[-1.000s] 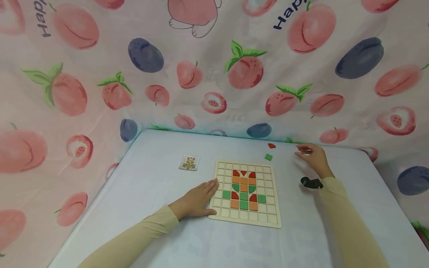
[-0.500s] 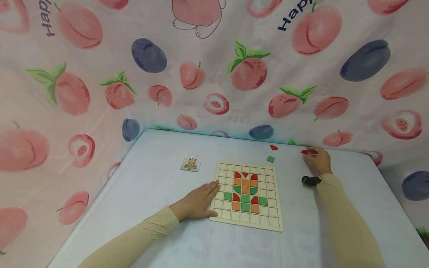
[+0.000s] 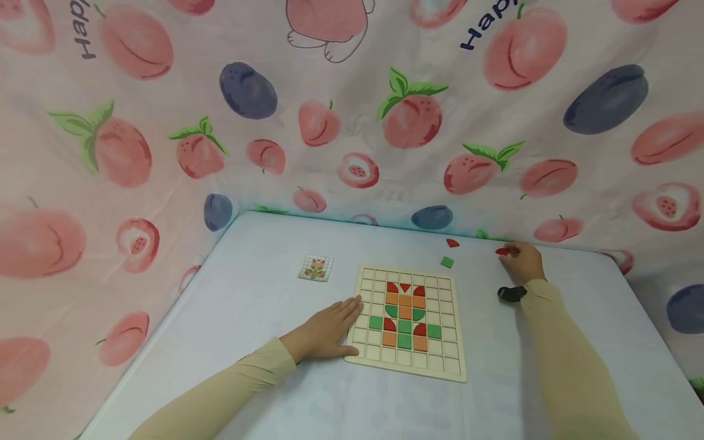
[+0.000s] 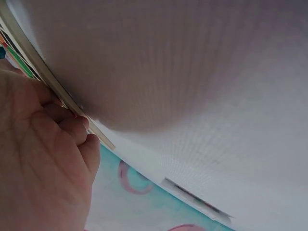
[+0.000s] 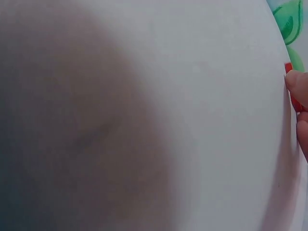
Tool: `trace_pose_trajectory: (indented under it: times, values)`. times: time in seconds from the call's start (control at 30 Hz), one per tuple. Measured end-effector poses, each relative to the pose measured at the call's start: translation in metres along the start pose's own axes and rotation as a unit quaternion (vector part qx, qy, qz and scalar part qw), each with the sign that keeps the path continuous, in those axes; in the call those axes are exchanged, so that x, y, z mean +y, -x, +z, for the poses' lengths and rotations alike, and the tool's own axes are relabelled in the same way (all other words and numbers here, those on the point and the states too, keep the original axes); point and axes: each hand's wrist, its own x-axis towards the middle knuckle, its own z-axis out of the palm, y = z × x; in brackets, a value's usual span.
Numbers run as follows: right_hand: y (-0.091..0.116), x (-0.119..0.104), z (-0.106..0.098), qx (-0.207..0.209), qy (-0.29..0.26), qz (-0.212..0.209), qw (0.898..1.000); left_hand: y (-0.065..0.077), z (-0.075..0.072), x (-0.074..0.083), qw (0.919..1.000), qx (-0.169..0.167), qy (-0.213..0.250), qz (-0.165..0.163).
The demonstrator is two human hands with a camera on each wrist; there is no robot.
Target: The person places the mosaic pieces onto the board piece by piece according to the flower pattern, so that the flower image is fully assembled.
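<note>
In the head view, my left hand (image 3: 324, 330) lies with extended fingers on the left edge of a pale wooden grid board (image 3: 407, 368). Red, orange and green tiles fill part of its cells in a flower-like pattern. Over the far right of the table, my right hand (image 3: 526, 263) pinches a small red tile (image 3: 502, 251) between thumb and fingers. That red tile (image 5: 288, 67) also peeks out at the right edge of the right wrist view. The left wrist view has the left palm (image 4: 43, 159) against the board's edge.
A loose red tile (image 3: 453, 243) and a green square tile (image 3: 447, 262) lie behind the board. Left of it is a small card (image 3: 316, 267) printed with a similar pattern. A fruit-print cloth (image 3: 352, 122) hangs along the table's back and left.
The right hand has drawn its fingers together and now visibly holds a red tile, which shows between the fingertips. The left hand stays on the board; the head view has shifted slightly.
</note>
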Motion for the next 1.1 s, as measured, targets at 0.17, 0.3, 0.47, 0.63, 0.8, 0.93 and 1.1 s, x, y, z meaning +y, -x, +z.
trace_pose_trajectory:
  times: [0.17,0.3,0.47,0.63,0.8,0.93,1.1]
  values:
    - [0.003,0.004,-0.003,-0.007,-0.009,-0.007,1.000,0.000,0.000,0.001,1.0000,0.003,-0.003,0.001]
    - [0.009,0.001,-0.008,-0.041,-0.022,0.011,0.999,0.000,0.001,0.001,1.0000,0.004,-0.004,0.002]
    - [0.020,-0.006,-0.010,-0.075,-0.021,0.017,0.997,-0.001,0.002,0.000,1.0000,0.000,-0.005,-0.004]
    - [0.029,-0.013,-0.010,-0.098,-0.012,0.008,0.995,-0.001,0.003,0.000,1.0000,-0.002,-0.001,-0.003]
    - [0.039,-0.021,-0.008,-0.121,-0.002,-0.013,0.993,-0.001,0.004,0.000,0.9999,-0.006,0.007,-0.005]
    - [0.047,-0.028,-0.006,-0.144,0.011,-0.010,0.990,-0.002,0.005,0.000,0.9999,-0.004,0.009,-0.006]
    - [0.058,-0.038,-0.005,-0.157,0.019,-0.011,0.987,-0.001,0.003,0.000,1.0000,-0.002,0.008,-0.005]
